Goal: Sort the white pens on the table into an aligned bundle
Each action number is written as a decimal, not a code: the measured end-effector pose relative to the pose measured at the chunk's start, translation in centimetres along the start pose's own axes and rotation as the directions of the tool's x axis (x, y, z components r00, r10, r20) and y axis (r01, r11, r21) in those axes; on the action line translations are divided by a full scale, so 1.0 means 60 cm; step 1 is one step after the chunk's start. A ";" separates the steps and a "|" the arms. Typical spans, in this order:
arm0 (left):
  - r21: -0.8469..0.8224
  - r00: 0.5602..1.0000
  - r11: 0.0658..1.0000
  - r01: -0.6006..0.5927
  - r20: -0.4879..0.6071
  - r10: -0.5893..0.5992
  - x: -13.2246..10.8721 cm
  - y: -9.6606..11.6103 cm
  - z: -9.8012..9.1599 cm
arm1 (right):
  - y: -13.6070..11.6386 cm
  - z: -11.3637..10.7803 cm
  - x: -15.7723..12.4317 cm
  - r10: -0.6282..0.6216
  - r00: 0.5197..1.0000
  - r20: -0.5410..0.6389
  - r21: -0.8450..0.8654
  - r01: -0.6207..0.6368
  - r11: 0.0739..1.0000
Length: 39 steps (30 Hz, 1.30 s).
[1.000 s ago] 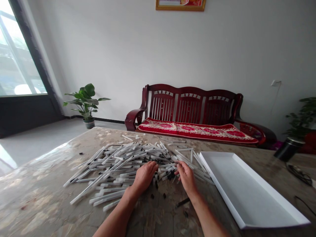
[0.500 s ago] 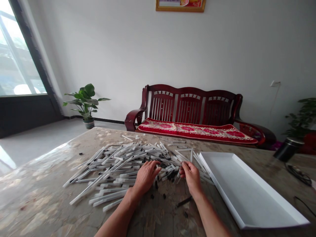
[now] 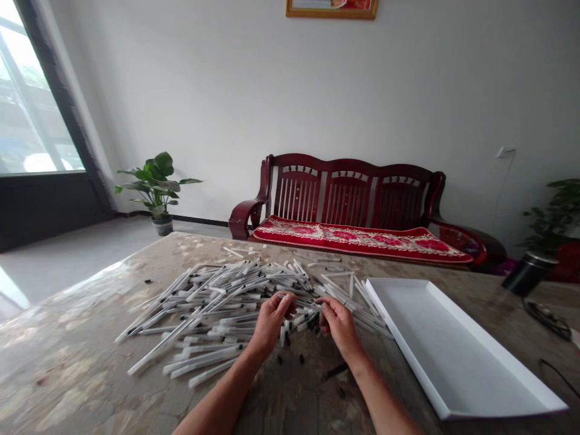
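A pile of pens (image 3: 217,305) with whitish barrels and black parts is heaped on the table (image 3: 90,356). At its near right side, my left hand (image 3: 272,317) pinches one end of a slim pen (image 3: 302,301). The fingers of my right hand (image 3: 339,323) are closed at the pen's other end, so it lies roughly level between the two hands. Whether a small cap is also in the right fingers, I cannot tell. Small black pieces (image 3: 301,359) lie below the hands. A dark stick-like piece (image 3: 334,371) rests by my right wrist.
To the right of the pile is a shallow white tray (image 3: 480,350). Beyond it are a black cup (image 3: 529,273) and a dark coiled cable (image 3: 548,320). A wooden bench (image 3: 347,193) with a red patterned cover stands behind the table; a potted plant (image 3: 158,184) is at left.
My right hand has moved left and my left hand has closed its fingers on the pen. The hands are now nearer each other, with the pen between them.
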<state>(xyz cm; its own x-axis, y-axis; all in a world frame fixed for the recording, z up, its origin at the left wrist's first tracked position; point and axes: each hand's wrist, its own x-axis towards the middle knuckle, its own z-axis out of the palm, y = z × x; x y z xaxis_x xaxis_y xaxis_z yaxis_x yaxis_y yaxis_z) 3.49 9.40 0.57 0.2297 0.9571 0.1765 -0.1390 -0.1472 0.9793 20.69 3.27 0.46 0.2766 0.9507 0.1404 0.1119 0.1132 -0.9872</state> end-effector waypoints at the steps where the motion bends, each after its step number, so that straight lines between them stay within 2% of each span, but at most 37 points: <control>1: -0.031 1.000 0.999 0.019 -0.008 -0.020 -0.001 0.001 0.001 | -0.001 0.000 -0.001 -0.024 1.000 -0.011 -0.019 0.024 1.000; 6: -0.116 0.989 0.987 0.111 -0.084 -0.121 0.000 0.007 -0.002 | -0.003 0.004 -0.003 -0.202 0.973 -0.112 -0.127 0.188 0.974; 10: -0.126 0.979 0.986 0.106 -0.160 -0.126 0.005 0.011 -0.013 | -0.002 0.002 -0.001 -0.136 0.977 -0.163 -0.045 0.130 0.990; 12: -0.133 0.962 0.990 0.053 -0.259 -0.086 0.010 0.010 -0.022 | 0.002 -0.002 0.002 -0.090 0.983 -0.158 0.002 0.092 0.996; 14: -0.119 0.917 0.993 -0.007 -0.397 -0.041 0.014 0.009 -0.033 | 0.009 -0.006 0.006 -0.063 0.986 -0.157 0.018 0.067 0.998; 17: -0.077 0.816 0.994 -0.080 -0.577 0.021 0.023 0.010 -0.053 | 0.025 -0.010 0.011 -0.058 0.985 -0.165 -0.019 0.056 0.998; 19: -0.063 0.758 0.992 -0.114 -0.651 0.045 0.028 0.013 -0.063 | 0.033 -0.011 0.012 -0.085 0.983 -0.161 -0.091 0.071 0.993; 20: -0.062 0.744 0.990 -0.123 -0.666 0.051 0.029 0.015 -0.066 | 0.036 -0.011 0.012 -0.107 0.983 -0.149 -0.139 0.086 0.986; 22: -0.061 0.761 0.990 -0.128 -0.646 0.059 0.029 0.019 -0.065 | 0.038 -0.012 0.010 -0.177 0.977 -0.118 -0.261 0.141 0.955; 26: -0.025 0.894 0.994 -0.109 -0.440 0.087 0.018 0.020 -0.045 | 0.027 -0.014 0.005 -0.350 0.931 -0.101 -0.462 0.268 0.846; 28: 0.003 0.950 0.996 -0.092 -0.300 0.089 0.009 0.017 -0.030 | 0.019 -0.014 0.001 -0.347 0.931 -0.108 -0.424 0.273 0.864; 30: 0.026 0.983 0.997 -0.071 -0.166 0.074 0.002 0.012 -0.016 | 0.014 -0.011 -0.001 -0.275 0.959 -0.073 -0.320 0.239 0.917; 32: 0.041 0.997 0.998 -0.051 -0.060 0.054 -0.002 0.004 -0.005 | 0.014 -0.007 0.000 -0.211 0.977 -0.002 -0.250 0.204 0.946; 35: 0.089 0.999 0.996 -0.033 0.026 0.031 -0.001 -0.006 -0.001 | 0.024 -0.009 0.008 -0.199 0.979 0.046 -0.276 0.204 0.939; 37: 0.196 0.999 0.980 -0.034 0.014 0.032 0.000 -0.007 -0.007 | 0.033 -0.020 0.017 -0.219 0.976 -0.015 -0.343 0.201 0.918; 39: 0.418 0.997 0.908 -0.041 -0.037 0.063 0.001 0.001 -0.020 | 0.040 -0.041 0.027 -0.247 0.960 -0.133 -0.434 0.168 0.885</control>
<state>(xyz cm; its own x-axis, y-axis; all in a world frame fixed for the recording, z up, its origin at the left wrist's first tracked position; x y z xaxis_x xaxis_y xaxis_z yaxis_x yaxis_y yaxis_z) 2.37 9.75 0.50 0.1848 0.9546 0.2337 0.2668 -0.2775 0.9229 23.72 4.35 -1.48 0.3645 0.8463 0.3885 0.5599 0.1342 -0.8177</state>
